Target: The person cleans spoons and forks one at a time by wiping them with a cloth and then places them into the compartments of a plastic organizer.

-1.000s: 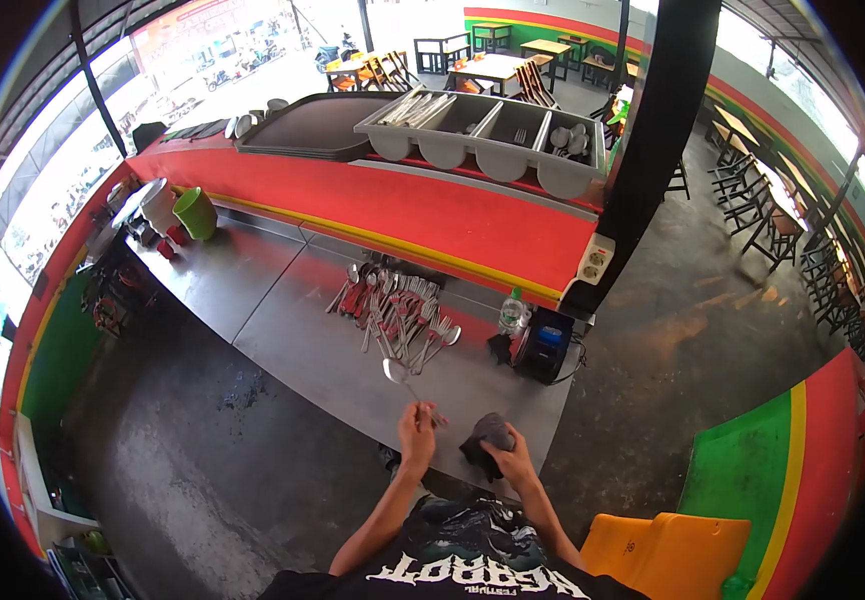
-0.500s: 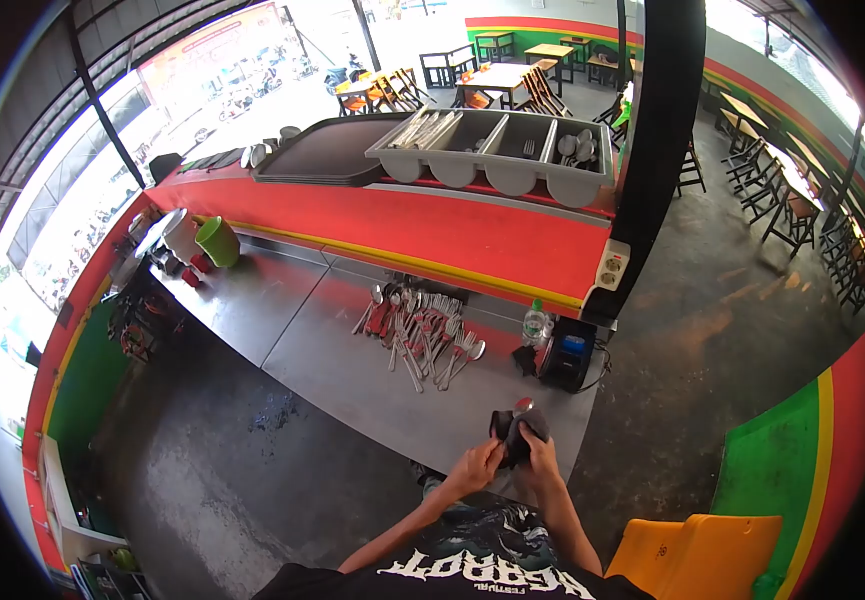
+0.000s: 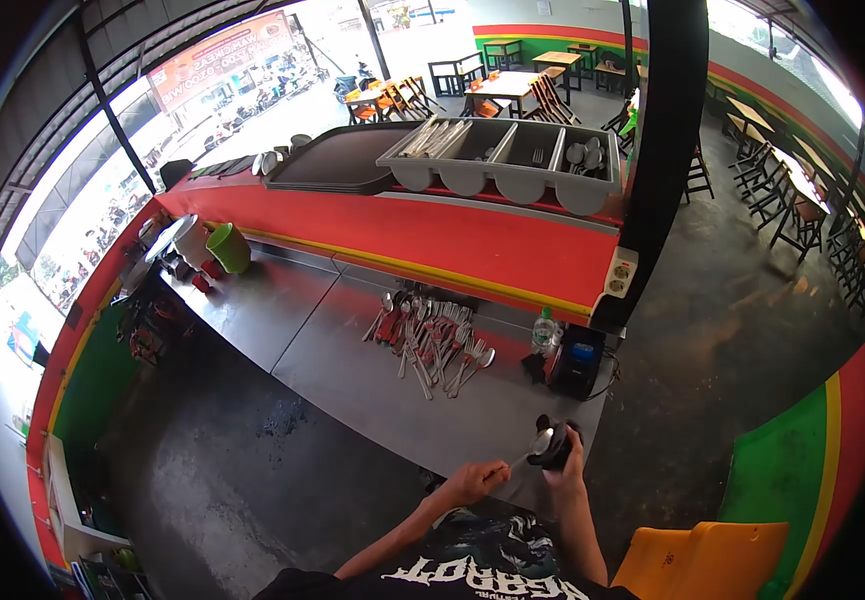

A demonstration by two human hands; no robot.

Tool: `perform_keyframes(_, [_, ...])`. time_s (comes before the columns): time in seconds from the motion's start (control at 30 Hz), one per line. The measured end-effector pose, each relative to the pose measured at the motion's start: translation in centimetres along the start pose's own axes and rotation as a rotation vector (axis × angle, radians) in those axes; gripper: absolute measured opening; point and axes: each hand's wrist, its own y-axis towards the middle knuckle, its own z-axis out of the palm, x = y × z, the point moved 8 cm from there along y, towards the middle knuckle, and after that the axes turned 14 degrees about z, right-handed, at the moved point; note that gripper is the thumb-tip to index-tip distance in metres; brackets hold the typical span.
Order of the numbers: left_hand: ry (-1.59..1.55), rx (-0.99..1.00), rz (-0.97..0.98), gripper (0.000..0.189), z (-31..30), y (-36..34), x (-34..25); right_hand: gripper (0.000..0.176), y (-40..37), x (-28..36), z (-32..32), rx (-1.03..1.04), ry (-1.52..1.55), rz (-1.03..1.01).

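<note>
Dark cloth [image 3: 558, 452] wraps the bowl end of a spoon [image 3: 540, 441], which sits well on the near side of the pile of cutlery [image 3: 432, 340] and off to that pile's right, above the front edge of the steel counter [image 3: 352, 370]. The right hand [image 3: 568, 468] is clenched around the cloth, and the left hand [image 3: 470, 484] pinches the tip of the spoon's handle.

A second ago the left hand held the spoon free, its bowl pointing towards the pile, while the cloth lay bunched under the right hand. Half a second ago both hands had met and the spoon was nearly buried in the cloth. Now they have drawn apart: the handle is out in the open and only the bowl is at the cloth. The pair has also drifted further to the right of the pile. By my reading, the handle has been rubbed down and the wiping of this spoon is at its last part, with the whole pile yet to be done.

Much is hard to make out. The handle is a thin streak, so the exact finger grip on it is unclear, and the cloth covers the right fingertips and part of the bowl. The pieces in the pile overlap too much to count. The bottle [image 3: 544, 332] and black box [image 3: 578, 362] right of the pile are too small to read, and the person's body is cut off at the lower edge
</note>
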Motion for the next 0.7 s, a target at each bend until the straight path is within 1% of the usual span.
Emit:
perform_keyframes(0.07, [-0.025, -0.069, -0.046, 0.021, 0.0, 0.0, -0.5, 0.031, -1.0, -0.3, 0.6, 0.027, 0.05, 0.012])
perform_keyframes(0.17, [-0.026, -0.164, -0.188, 0.02, -0.1, 0.2, 0.4, 0.036, -3.8, -1.8, 5.5, 0.182, -0.1, 0.117])
perform_keyframes(0.27, [0.154, -0.202, -0.123, 0.019, -0.1, 0.9, 0.8, 0.043, -3.1, -3.3, 2.4, 0.135, -0.195, 0.203])
perform_keyframes(0.37, [0.167, -0.222, 0.098, 0.021, 0.5, 1.6, -0.5, 0.037, -2.2, -3.0, -0.3, 0.017, -0.286, 0.123])
perform_keyframes(0.4, [0.202, -0.146, 0.077, 0.021, 1.1, 1.7, -0.3, 0.036, -2.3, -2.7, -0.6, -0.013, -0.31, 0.098])
perform_keyframes(0.47, [0.274, 0.006, 0.035, 0.023, 1.9, 1.8, 0.2, 0.032, -2.8, -2.5, -1.3, -0.047, -0.263, 0.074])
perform_keyframes(0.57, [0.321, 0.096, 0.023, 0.026, 2.8, 1.8, 0.7, 0.03, -3.9, -2.0, -0.8, -0.082, -0.237, 0.041])
perform_keyframes(0.7, [0.32, 0.106, 0.075, 0.029, 2.9, 1.5, 0.2, 0.029, -4.0, -1.6, -0.8, -0.084, -0.219, 0.044])
